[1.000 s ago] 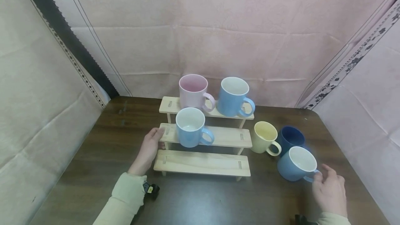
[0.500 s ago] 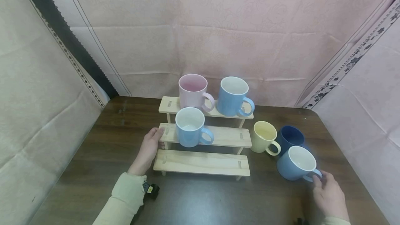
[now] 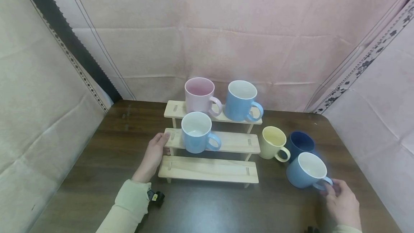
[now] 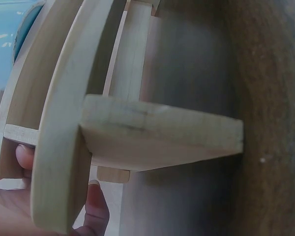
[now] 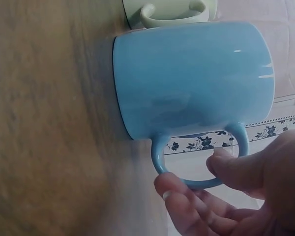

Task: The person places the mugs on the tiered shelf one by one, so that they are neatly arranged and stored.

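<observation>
My left hand point(image 3: 154, 154) grips the left end of the middle shelf of a three-step wooden rack point(image 3: 207, 168). In the left wrist view, its fingers point(image 4: 96, 209) curl round the pale wood near a leg. On the right, my right hand point(image 3: 343, 200) has thumb and fingers around the handle of a light blue mug point(image 3: 305, 172), which stands upright on the table. Close up in the right wrist view, the thumb point(image 5: 228, 169) lies at the handle's inner side while the fingers bend round its outer curve.
A pink mug point(image 3: 196, 100) and a blue mug point(image 3: 239, 103) stand on the top shelf, another light blue mug point(image 3: 195, 137) on the middle one. Between rack and right hand are a yellow mug point(image 3: 270, 146) and a dark blue mug point(image 3: 299, 143). Cloth walls point(image 3: 226, 46) enclose the table.
My right hand has closed in on the light blue mug's handle, its thumb and fingers now around it. The left hand and the rack stay where they were.
</observation>
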The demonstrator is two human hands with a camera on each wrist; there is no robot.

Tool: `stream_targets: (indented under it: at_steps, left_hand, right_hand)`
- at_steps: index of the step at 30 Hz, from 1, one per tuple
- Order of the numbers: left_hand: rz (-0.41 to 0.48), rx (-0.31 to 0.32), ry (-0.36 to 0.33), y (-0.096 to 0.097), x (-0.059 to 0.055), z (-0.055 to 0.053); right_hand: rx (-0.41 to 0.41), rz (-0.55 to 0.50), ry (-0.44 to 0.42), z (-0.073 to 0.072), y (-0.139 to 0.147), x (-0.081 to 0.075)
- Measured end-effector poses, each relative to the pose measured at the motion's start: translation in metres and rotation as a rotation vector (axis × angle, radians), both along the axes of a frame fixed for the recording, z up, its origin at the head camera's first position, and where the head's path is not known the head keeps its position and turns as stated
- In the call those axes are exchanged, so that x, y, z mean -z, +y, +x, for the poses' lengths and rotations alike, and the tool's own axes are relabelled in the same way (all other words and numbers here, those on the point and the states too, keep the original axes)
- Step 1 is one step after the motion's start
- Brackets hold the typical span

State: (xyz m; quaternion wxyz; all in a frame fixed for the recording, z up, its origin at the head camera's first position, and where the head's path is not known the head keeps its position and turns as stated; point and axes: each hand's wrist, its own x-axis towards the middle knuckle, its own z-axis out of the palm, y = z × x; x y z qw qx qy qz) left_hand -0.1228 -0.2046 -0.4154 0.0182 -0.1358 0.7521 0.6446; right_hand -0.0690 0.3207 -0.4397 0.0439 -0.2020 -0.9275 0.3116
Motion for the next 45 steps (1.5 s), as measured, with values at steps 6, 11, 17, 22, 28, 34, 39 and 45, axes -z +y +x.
stream_targets:
  at_steps: [6, 11, 17, 22, 28, 34, 39, 45]
  left_hand:
    - [0.006, 0.001, -0.001, -0.001, -0.001, 0.001]
    - [0.012, 0.000, 0.005, 0.000, 0.001, 0.000]
    - [0.009, -0.001, 0.010, 0.001, 0.000, 0.000]
    - [0.006, -0.001, 0.010, 0.001, -0.001, 0.000]
    - [0.001, 0.004, 0.004, 0.001, -0.001, 0.001]
    - [0.013, 0.003, 0.003, 0.001, 0.000, 0.001]
    - [0.008, 0.006, -0.001, 0.001, 0.000, 0.001]
    - [0.008, 0.010, -0.005, 0.000, -0.002, 0.001]
  right_hand:
    - [0.007, -0.004, -0.008, -0.001, -0.001, 0.000]
    - [0.018, 0.018, 0.016, -0.001, -0.001, 0.002]
    - [0.021, 0.044, 0.051, 0.000, 0.000, 0.003]
    - [0.021, 0.049, 0.058, 0.000, 0.001, 0.003]
    - [0.023, 0.051, 0.055, 0.002, 0.001, 0.002]
    - [0.057, 0.029, 0.043, 0.005, -0.002, 0.000]
    - [0.095, 0.026, 0.037, 0.007, -0.004, -0.001]
    - [0.117, 0.051, 0.100, 0.010, -0.005, -0.004]
